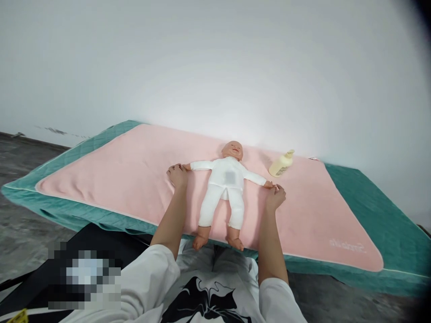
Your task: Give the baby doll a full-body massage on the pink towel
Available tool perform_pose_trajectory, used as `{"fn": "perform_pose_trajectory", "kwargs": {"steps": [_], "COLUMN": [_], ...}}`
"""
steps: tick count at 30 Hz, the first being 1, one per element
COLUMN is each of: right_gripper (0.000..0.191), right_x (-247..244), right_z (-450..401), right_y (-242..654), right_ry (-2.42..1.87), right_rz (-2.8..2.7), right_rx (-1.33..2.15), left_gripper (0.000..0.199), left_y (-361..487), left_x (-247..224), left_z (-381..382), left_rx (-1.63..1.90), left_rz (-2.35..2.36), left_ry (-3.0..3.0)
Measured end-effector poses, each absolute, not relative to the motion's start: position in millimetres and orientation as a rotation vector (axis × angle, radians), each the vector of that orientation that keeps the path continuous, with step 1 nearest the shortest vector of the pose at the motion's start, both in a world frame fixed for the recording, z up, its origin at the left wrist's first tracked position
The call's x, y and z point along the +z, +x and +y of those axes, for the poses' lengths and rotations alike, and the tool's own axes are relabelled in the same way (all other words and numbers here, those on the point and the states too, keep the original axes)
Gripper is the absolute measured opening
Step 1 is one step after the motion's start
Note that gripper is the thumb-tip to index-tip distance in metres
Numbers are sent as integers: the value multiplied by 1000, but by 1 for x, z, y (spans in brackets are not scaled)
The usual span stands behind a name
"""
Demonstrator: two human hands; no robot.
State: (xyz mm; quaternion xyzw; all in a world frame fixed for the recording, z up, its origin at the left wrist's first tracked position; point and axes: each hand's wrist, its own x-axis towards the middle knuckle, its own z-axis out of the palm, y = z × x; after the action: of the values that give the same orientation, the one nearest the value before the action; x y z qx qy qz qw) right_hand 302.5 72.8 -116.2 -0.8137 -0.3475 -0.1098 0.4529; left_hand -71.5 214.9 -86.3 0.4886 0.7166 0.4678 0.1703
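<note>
A baby doll point(226, 179) with a white cloth body lies face up, its arms spread and its bare feet at the near edge of the pink mat point(111, 166). My left hand point(177, 175) is closed around the doll's hand on the left side. On the other side, my right hand point(276, 196) pinches the doll's other hand with its fingertips. Both doll arms are stretched out sideways. To the right of the doll's head, a pale yellow pump bottle point(281, 164) stands on the mat, just beyond my right hand.
The mat lies over a green quilted cover point(380, 202) on a bed or table against a white wall point(215, 67). A black chair-like object point(101, 242), partly blurred out, stands at the lower left. Grey floor point(20, 224) shows at the left.
</note>
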Motion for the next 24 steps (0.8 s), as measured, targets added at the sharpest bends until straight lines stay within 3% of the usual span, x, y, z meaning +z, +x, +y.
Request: {"fn": "perform_pose_trajectory", "kwargs": {"steps": [15,24], "right_gripper": [31,36], "right_x": [-105,-115], "right_z": [103,111], "right_y": [318,324], "right_ry": [-1928,-1314], "right_rz": [-569,-393], "right_rx": [62,269], "left_gripper": [13,8], "left_y": [-72,-76], "left_x": [-94,-94], "left_z": [235,275], "left_rx": [1612,1596], "left_rz": [1807,1608], "left_ry": [1117,960]}}
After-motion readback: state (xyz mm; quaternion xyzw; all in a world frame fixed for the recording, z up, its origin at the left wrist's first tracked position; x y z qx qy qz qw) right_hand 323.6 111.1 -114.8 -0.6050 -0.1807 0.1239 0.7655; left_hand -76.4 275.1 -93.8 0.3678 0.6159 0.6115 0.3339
